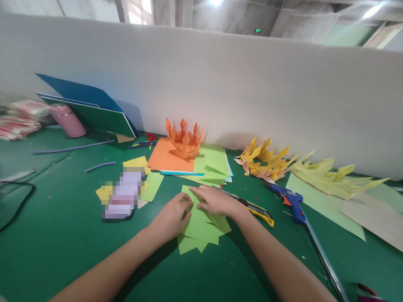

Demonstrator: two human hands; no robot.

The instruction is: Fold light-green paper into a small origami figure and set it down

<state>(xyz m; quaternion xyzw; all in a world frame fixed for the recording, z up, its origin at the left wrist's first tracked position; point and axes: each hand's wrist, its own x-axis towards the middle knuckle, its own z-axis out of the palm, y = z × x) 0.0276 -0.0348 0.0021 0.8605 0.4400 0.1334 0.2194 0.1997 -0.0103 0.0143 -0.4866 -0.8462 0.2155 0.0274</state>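
A small pile of light green paper sheets [201, 228] lies on the green table [63, 243] in front of me. My left hand [171, 216] rests on the pile's left side, its fingers curled and pinching the top sheet. My right hand [214, 200] lies over the top sheet's far part, fingers pressed together and flat on the paper. The two hands touch at the fingertips above a fold in the sheet.
An orange folded paper crown [184, 140] stands on orange and green sheets [210, 161] beyond the hands. Yellow folded pieces [267, 161] and pale yellow ones [333, 178] lie right. A yellow utility knife [256, 208], a blue glue gun [292, 203] and a metal ruler [324, 260] lie right. A pink cup [67, 121] stands far left.
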